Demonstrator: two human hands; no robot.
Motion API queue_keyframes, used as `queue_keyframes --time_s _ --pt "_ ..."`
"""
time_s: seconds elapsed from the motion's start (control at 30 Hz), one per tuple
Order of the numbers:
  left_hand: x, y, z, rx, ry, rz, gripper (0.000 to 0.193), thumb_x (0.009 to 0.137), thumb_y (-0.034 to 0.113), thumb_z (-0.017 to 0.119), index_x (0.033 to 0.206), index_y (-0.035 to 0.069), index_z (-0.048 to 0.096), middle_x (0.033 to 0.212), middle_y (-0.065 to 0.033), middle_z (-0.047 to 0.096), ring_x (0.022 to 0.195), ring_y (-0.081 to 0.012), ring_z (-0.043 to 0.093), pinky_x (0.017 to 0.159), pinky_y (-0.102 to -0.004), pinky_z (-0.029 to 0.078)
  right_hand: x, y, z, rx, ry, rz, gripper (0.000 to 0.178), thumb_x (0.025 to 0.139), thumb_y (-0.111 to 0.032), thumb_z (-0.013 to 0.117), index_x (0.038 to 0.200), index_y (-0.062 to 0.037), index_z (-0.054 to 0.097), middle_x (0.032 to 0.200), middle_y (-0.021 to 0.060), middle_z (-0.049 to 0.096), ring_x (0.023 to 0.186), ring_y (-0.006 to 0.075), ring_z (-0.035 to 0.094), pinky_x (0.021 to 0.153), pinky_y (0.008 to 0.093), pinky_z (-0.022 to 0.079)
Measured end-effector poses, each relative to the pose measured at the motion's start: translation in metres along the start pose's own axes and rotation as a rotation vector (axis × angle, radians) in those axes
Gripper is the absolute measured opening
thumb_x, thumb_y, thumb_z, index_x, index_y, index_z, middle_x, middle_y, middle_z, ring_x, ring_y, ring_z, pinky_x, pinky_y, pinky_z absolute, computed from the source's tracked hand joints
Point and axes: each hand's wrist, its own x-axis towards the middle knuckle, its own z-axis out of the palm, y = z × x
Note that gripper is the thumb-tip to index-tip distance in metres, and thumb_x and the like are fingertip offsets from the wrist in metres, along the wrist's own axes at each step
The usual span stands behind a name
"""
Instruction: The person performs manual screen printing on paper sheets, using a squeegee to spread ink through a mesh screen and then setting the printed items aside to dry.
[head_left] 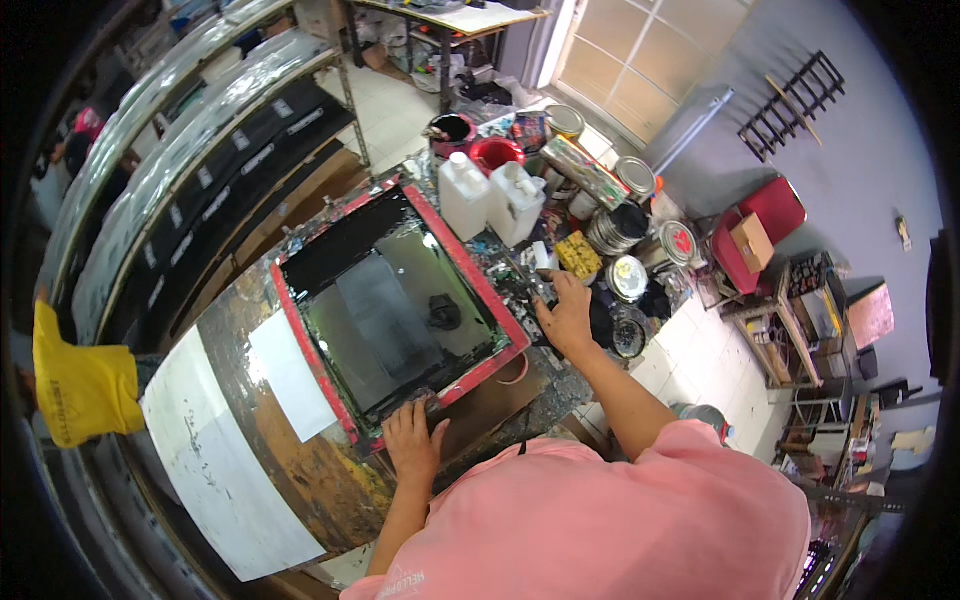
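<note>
A screen printing frame (462, 252) with a red border lies on the stained worktable. Its mesh has black ink along the far end and a dark patch on the right part. My left hand (412, 445) grips the near edge of the frame, fingers bent over the border. To the right of the frame, my right hand (568, 318) is closed over a dark, ink-covered item on the table's cluttered side; its kind cannot be made out. A white sheet (290, 375) lies partly under the frame's left side.
White plastic jugs (464, 198), a yellow sponge (578, 256), paint cans (627, 277) and a red bucket (497, 154) crowd the table's far right. Racks (215, 180) with black items stand left. A yellow cloth (85, 385) hangs at the left. A red chair (757, 235) stands right.
</note>
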Motion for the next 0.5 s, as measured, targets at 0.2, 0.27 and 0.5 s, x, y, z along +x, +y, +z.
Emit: queue_keyframes --time_s 0.2,0.27,0.5 --pt "0.001 0.009 -0.002 0.069 -0.029 -0.031 0.067 0.083 0.046 0.082 0.133 0.005 0.062 0.129 -0.0152 0.061 0.119 -0.0373 0.056 0.105 -0.0518 0.041 0.014 0.035 -0.041 -0.054 0.118 0.015 0.055 0.081 -0.019 0.079 0.13 -0.006 0.058 0.124 0.0168 0.06 0.119 0.0382 0.053 0.099 0.0495 0.039" --pt "0.004 0.01 0.0 0.1 -0.036 -0.045 0.066 0.084 0.046 0.082 0.132 0.005 0.062 0.129 -0.0153 0.061 0.119 -0.0372 0.056 0.105 -0.0519 0.041 0.026 0.052 -0.046 -0.046 0.137 0.055 0.055 0.082 -0.02 0.079 0.13 -0.0044 0.058 0.123 0.0185 0.06 0.12 0.0396 0.054 0.099 0.0497 0.04" --pt "0.008 0.02 0.001 0.066 -0.033 -0.162 0.063 0.078 0.038 0.089 0.127 0.008 0.066 0.127 -0.0184 0.058 0.118 -0.0393 0.055 0.103 -0.0512 0.043 0.062 0.108 -0.071 -0.041 0.453 0.109 0.049 0.083 -0.018 0.076 0.129 -0.0078 0.062 0.119 0.0149 0.064 0.118 0.037 0.057 0.101 0.05 0.041"
